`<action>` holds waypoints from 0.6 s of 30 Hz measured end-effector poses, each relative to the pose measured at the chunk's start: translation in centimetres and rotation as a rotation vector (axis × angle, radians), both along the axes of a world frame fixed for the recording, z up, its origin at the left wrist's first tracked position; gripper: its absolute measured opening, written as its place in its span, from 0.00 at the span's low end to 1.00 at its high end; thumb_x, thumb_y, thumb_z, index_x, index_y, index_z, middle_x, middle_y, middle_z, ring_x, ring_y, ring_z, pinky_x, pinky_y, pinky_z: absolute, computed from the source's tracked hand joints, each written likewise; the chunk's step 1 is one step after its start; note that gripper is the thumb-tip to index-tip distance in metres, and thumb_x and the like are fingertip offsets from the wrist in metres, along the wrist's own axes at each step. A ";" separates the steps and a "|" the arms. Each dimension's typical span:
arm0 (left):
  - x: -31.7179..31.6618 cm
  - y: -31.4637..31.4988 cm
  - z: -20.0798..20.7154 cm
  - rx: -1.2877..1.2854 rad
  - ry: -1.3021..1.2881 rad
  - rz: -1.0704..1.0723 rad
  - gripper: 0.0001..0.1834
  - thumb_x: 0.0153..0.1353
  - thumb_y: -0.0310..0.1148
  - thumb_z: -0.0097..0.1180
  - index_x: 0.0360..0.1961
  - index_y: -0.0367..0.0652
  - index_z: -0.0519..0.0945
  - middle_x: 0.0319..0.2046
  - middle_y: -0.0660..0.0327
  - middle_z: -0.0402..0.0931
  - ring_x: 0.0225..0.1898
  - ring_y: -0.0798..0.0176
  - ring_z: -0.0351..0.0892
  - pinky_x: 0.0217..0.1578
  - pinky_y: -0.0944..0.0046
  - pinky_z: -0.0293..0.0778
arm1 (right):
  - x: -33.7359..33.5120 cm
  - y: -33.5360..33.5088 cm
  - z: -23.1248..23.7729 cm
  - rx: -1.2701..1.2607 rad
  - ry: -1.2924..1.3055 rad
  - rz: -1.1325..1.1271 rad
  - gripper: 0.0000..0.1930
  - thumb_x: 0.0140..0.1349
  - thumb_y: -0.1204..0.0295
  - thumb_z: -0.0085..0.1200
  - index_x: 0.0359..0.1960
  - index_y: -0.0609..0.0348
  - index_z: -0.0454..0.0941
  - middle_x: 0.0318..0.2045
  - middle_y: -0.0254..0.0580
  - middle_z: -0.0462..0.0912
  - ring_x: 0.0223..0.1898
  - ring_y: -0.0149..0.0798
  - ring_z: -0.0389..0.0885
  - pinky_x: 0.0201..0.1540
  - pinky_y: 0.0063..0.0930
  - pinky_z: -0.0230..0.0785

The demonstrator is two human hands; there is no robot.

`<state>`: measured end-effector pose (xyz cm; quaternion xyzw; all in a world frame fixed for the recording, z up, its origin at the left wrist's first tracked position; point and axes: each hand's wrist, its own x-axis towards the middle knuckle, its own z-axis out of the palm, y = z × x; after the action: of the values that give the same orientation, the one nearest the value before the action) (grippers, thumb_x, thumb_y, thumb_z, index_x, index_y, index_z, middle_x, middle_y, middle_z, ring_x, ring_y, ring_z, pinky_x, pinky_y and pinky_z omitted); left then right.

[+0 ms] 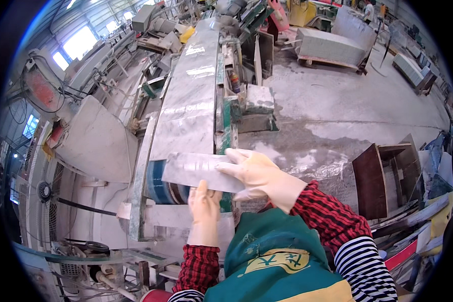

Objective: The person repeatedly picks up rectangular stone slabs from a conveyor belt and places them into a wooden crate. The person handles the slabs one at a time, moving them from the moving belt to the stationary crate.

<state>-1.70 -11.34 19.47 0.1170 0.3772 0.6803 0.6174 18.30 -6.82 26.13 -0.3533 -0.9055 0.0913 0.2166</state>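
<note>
Right grip and left grip clamped on a flat, pale-grey, oblong slab.

1. A slab was held over the conveyor's near end, its right end by the right hand, its near edge by the left hand.
2. A bottle was placed right of the conveyor.
3. A box was set farther right.

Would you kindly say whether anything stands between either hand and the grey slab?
Nothing visible except the pale gloves: the right hand grips the grey slab at its right end; the left hand meets its near edge.
</note>
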 end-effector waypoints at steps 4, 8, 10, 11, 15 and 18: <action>-7.6 1.2 -3.9 -0.094 0.034 0.178 0.10 0.71 0.24 0.52 0.52 0.40 0.75 0.37 0.62 0.74 0.35 0.62 0.74 0.53 0.50 0.81 | -0.6 0.6 -0.3 -0.064 -0.009 -0.014 0.36 0.50 0.55 0.74 0.59 0.56 0.75 0.58 0.52 0.76 0.63 0.53 0.74 0.64 0.43 0.70; -14.4 4.3 -9.1 -0.104 0.027 0.189 0.15 0.73 0.25 0.51 0.59 0.41 0.70 0.52 0.52 0.76 0.52 0.50 0.79 0.58 0.43 0.79 | 7.3 -0.4 -6.2 -0.049 -0.011 -0.273 0.33 0.55 0.55 0.71 0.61 0.51 0.75 0.59 0.47 0.77 0.62 0.52 0.74 0.63 0.46 0.70; -16.0 5.6 -10.5 -0.139 0.015 0.218 0.18 0.73 0.25 0.51 0.62 0.41 0.68 0.59 0.48 0.75 0.60 0.44 0.78 0.60 0.38 0.78 | 12.0 -2.0 -7.9 -0.146 0.013 -0.386 0.31 0.57 0.57 0.70 0.61 0.51 0.76 0.57 0.47 0.79 0.62 0.53 0.75 0.64 0.46 0.70; -15.8 6.0 -10.3 -0.142 0.039 0.200 0.17 0.74 0.25 0.50 0.61 0.39 0.69 0.59 0.48 0.75 0.60 0.45 0.78 0.61 0.41 0.77 | 14.2 -3.1 -7.9 -0.228 0.029 -0.436 0.30 0.57 0.58 0.70 0.61 0.52 0.77 0.57 0.48 0.80 0.62 0.54 0.75 0.65 0.46 0.69; -14.6 8.2 -10.5 -0.167 0.111 0.135 0.16 0.75 0.27 0.49 0.60 0.33 0.69 0.61 0.47 0.75 0.63 0.45 0.76 0.64 0.45 0.75 | 24.2 -9.5 -12.9 -0.178 -0.019 -0.816 0.27 0.59 0.62 0.70 0.59 0.55 0.80 0.58 0.53 0.83 0.63 0.55 0.78 0.67 0.45 0.69; -15.5 9.4 -13.1 -0.159 0.080 0.161 0.16 0.73 0.25 0.51 0.59 0.34 0.68 0.60 0.43 0.74 0.61 0.40 0.78 0.61 0.39 0.78 | 29.0 -14.3 -14.0 -0.274 0.130 -0.980 0.25 0.59 0.66 0.69 0.58 0.59 0.81 0.56 0.54 0.84 0.60 0.52 0.81 0.65 0.39 0.72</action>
<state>-17.18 -1.91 6.38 0.0643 0.4625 0.6905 0.5524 47.27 -21.08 12.09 -0.7551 -0.5978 0.1185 0.2415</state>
